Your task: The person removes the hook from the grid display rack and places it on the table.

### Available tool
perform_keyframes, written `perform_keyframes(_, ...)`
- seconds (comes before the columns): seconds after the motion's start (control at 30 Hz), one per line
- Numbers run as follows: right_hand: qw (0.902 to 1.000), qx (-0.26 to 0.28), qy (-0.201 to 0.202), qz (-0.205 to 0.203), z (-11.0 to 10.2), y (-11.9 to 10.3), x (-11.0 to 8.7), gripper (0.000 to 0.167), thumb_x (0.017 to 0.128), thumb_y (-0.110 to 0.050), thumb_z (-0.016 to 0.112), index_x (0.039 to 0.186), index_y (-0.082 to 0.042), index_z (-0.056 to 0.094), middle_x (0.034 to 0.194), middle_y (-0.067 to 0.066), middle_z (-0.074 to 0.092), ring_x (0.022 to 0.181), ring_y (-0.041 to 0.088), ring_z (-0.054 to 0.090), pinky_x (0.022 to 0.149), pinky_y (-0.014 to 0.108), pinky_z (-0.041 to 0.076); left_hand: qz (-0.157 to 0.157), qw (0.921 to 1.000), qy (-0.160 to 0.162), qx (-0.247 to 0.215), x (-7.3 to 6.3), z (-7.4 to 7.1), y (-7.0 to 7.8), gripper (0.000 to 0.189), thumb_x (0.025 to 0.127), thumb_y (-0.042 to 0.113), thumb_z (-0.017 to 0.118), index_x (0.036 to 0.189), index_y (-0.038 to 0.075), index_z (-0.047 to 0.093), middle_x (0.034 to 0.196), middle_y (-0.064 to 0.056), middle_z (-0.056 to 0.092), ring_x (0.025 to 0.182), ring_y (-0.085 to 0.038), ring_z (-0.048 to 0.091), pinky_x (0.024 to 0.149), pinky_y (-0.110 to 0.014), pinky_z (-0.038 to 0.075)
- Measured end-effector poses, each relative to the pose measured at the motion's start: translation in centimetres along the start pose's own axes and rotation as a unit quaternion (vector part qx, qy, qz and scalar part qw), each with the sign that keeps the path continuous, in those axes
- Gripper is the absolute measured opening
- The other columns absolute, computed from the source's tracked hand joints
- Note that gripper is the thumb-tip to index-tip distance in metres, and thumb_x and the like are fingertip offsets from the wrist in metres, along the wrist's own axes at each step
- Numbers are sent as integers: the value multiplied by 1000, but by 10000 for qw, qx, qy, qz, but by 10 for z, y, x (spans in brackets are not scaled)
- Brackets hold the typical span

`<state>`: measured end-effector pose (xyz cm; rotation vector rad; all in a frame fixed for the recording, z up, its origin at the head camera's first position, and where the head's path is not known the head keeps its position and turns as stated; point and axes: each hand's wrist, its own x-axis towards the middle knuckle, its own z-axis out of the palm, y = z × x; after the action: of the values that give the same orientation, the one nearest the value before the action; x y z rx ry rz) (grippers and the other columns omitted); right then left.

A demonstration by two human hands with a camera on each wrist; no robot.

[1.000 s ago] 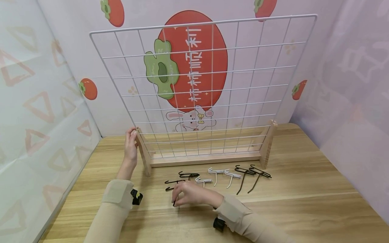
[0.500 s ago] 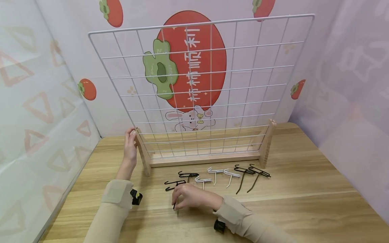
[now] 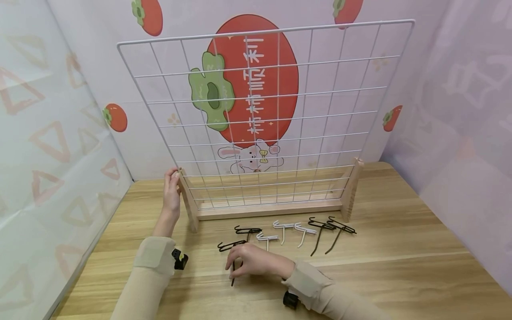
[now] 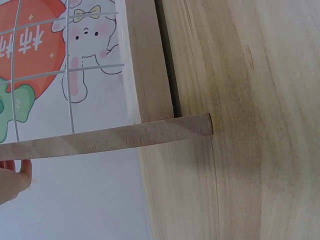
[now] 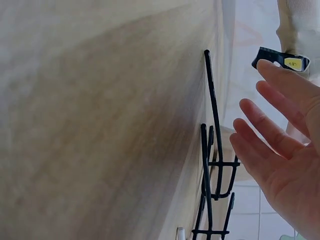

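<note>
In the head view, my left hand touches the upper end of the left wooden upright of a stand. The left wrist view shows its fingertips against the upright's outer side. The stand carries a white wire grid panel, leaning back. My right hand is low over the table beside the leftmost black wire hook. In the right wrist view its fingers are spread and apart from that hook's prong. The hand hides part of the hook in the head view.
A second black hook lies just behind. White hooks are in the middle of the row, and two black hooks lie at its right end. The right upright stands behind these. A patterned backdrop closes off the back.
The leftmost black hook has turned slightly and dropped into line with the row. My right fingers, earlier pinching its prong, have come off it. My left hand has stayed put.
</note>
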<state>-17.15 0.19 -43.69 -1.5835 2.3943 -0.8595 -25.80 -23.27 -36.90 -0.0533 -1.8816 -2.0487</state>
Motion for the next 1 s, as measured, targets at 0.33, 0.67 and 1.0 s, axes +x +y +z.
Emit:
perform_keyframes(0.33, 9981, 534, 230, 201, -12, 1, -14, 18, 79, -18, 66, 92, -6, 66, 94, -2, 60, 88, 6, 54, 77, 15, 40, -340, 9987, 373, 100, -5, -1, 8, 27, 95, 27, 39, 119, 17, 44, 114, 6, 44, 103, -8, 40, 89, -29, 31)
perform_keyframes(0.67, 9934, 622, 760, 599, -33, 5, -43, 21, 83, -25, 61, 95, -8, 65, 99, -2, 60, 98, 10, 53, 86, 27, 41, -120, 9973, 431, 591, -28, -6, 12, 39, 95, 16, 38, 134, 9, 36, 126, -5, 43, 119, -15, 37, 101, -30, 26)
perform_keyframes(1.0, 9849, 208, 1554, 740, -53, 10, -76, 24, 82, -27, 62, 101, -11, 63, 105, 4, 60, 100, 16, 55, 86, 30, 42, 390, 9863, 443, 1540, -59, -8, 17, 39, 93, 13, 43, 130, 1, 36, 133, -11, 34, 125, -25, 28, 102, -37, 24)
